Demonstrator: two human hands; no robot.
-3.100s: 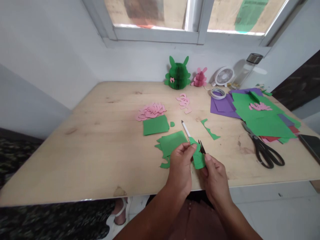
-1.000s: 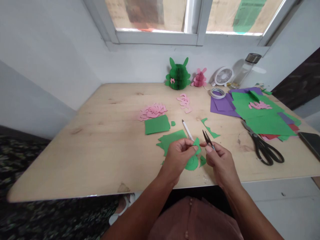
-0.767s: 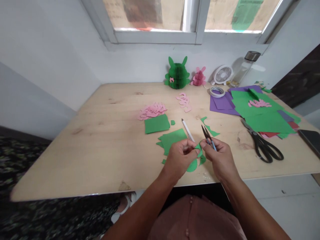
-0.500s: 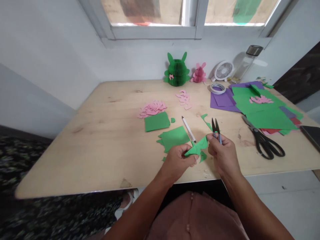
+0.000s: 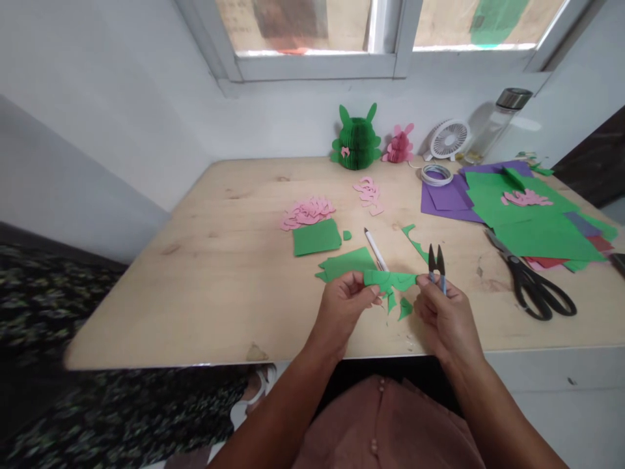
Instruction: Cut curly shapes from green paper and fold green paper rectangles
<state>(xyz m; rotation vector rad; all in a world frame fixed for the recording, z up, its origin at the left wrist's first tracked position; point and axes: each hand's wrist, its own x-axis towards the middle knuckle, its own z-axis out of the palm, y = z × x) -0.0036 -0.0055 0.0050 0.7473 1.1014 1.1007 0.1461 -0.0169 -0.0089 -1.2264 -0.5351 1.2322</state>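
Observation:
Between my hands a green paper piece [image 5: 390, 281] with a curved, partly cut edge is stretched nearly level. My left hand [image 5: 344, 309] pinches its left end. My right hand [image 5: 446, 312] pinches the right end and also holds small thread snips [image 5: 437, 264], blades pointing up and apart. Just beyond lie green sheets [image 5: 346, 262] and a white pen [image 5: 375, 249]. A green scrap [image 5: 405, 309] shows below the held piece, and a long curved scrap [image 5: 414, 241] lies beyond it.
Pink cutouts [image 5: 310, 212] sit beside stacked green cards [image 5: 317, 238]. Black scissors [image 5: 537, 283] lie at right near coloured paper [image 5: 541, 234]. Along the wall stand a green paper rabbit [image 5: 357, 144], a pink one [image 5: 399, 146], a fan [image 5: 449, 139] and a bottle [image 5: 495, 127].
The green piece has been turned from a slant to nearly level and spread between both hands. The whole view has shifted, so the table things appear further right.

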